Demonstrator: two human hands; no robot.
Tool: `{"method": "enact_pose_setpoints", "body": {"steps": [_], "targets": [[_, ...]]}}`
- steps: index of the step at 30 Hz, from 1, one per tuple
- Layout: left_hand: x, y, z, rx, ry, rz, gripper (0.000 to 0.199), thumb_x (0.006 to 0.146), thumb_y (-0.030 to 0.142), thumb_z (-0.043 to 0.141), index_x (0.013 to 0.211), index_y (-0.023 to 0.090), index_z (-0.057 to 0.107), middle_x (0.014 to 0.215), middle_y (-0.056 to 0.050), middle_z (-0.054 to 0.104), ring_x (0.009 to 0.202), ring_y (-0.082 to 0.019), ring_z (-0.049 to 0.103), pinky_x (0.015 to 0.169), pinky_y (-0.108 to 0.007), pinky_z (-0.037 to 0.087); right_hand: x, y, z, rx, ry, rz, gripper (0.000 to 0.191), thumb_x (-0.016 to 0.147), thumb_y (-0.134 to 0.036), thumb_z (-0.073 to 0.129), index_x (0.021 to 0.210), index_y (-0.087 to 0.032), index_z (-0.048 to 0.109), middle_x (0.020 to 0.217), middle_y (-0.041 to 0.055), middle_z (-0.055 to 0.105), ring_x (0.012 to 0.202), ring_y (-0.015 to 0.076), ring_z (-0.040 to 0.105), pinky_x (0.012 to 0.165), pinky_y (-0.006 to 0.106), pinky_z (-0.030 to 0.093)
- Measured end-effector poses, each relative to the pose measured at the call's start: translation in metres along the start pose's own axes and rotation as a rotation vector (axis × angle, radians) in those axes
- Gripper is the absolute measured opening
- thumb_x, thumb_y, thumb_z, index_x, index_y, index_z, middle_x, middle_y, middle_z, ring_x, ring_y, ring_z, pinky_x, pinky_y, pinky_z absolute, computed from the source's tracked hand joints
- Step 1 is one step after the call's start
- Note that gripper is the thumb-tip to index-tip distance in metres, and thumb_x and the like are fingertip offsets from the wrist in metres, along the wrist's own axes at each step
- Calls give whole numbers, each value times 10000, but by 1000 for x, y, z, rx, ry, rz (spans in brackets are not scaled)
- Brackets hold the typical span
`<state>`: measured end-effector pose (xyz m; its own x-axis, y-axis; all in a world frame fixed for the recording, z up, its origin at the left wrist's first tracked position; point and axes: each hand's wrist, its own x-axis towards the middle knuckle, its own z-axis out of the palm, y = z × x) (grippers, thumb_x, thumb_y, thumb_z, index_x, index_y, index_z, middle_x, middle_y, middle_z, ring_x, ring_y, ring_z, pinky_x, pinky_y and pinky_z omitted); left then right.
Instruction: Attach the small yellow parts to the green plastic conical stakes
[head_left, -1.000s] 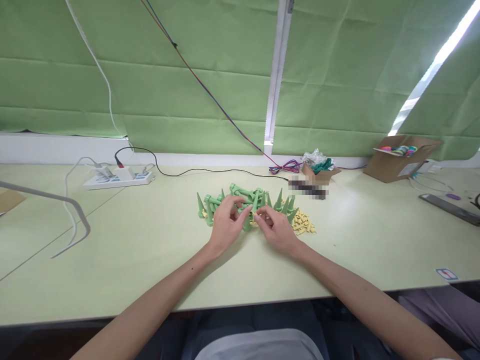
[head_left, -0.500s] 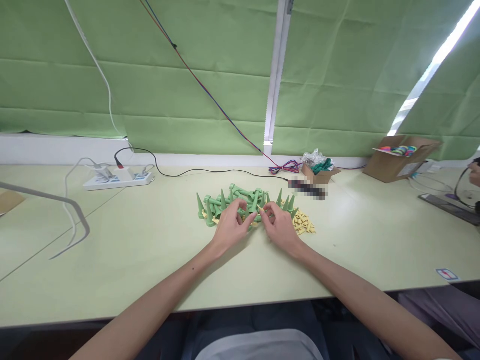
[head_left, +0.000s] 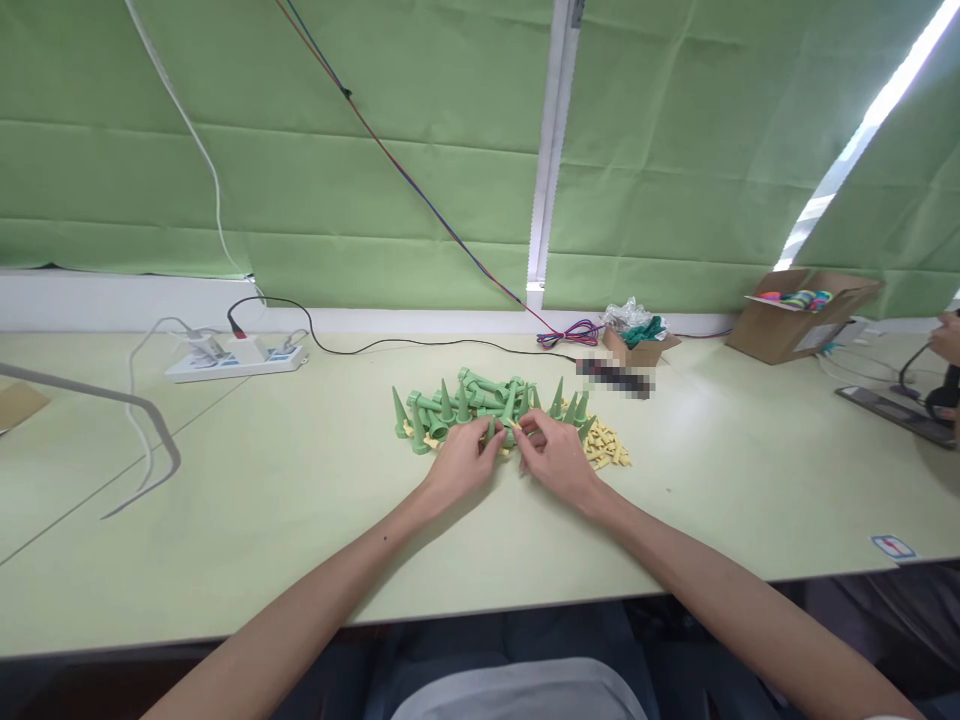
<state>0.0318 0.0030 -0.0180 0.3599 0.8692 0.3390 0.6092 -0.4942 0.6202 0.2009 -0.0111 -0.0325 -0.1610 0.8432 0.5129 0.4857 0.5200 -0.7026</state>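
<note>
A pile of green plastic cone-shaped spikes (head_left: 487, 385) lies mid-table, some standing point up and others on their sides. My left hand (head_left: 463, 462) is at the near side of the pile, thumb and fingers closed around a green spike (head_left: 491, 430) with its tip up. My right hand (head_left: 559, 458) pinches a small yellow piece (head_left: 515, 427) close to the left fingertips. Beside and partly behind the right hand, many small yellow pieces (head_left: 609, 445) are heaped. The fingers hide part of what is held.
A white power strip (head_left: 236, 360) with plugs and a black cable sits at the back left. Behind the pile are coiled wires (head_left: 570, 334) and a small carton (head_left: 641, 350). A larger cardboard box (head_left: 795, 325) stands at right, near another person's hand (head_left: 946, 338).
My left fingers have lowered and closed in slightly, and an upright spike now shows between them. My right hand has shifted slightly, still pinching the yellow piece.
</note>
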Motion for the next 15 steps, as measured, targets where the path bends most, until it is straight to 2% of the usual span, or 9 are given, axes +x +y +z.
{"method": "enact_pose_setpoints", "body": {"steps": [7, 15], "targets": [[2, 1, -4, -42, 115, -79, 311, 935, 442, 417, 851, 196, 587, 621, 31, 552, 452, -113, 409, 522, -252, 345, 1, 2, 0, 13, -48, -47, 106, 933, -266, 486, 855, -206, 525, 662, 3, 639, 527, 148, 647, 537, 245, 511], [3, 3, -8, -64, 249, -91, 311, 924, 449, 439, 865, 186, 595, 683, 8, 616, 442, -107, 440, 516, -248, 364, 0, 0, 0, 14, -69, -77, 50, 894, -201, 526, 852, -194, 552, 626, -2, 640, 523, 152, 641, 563, 256, 523]]}}
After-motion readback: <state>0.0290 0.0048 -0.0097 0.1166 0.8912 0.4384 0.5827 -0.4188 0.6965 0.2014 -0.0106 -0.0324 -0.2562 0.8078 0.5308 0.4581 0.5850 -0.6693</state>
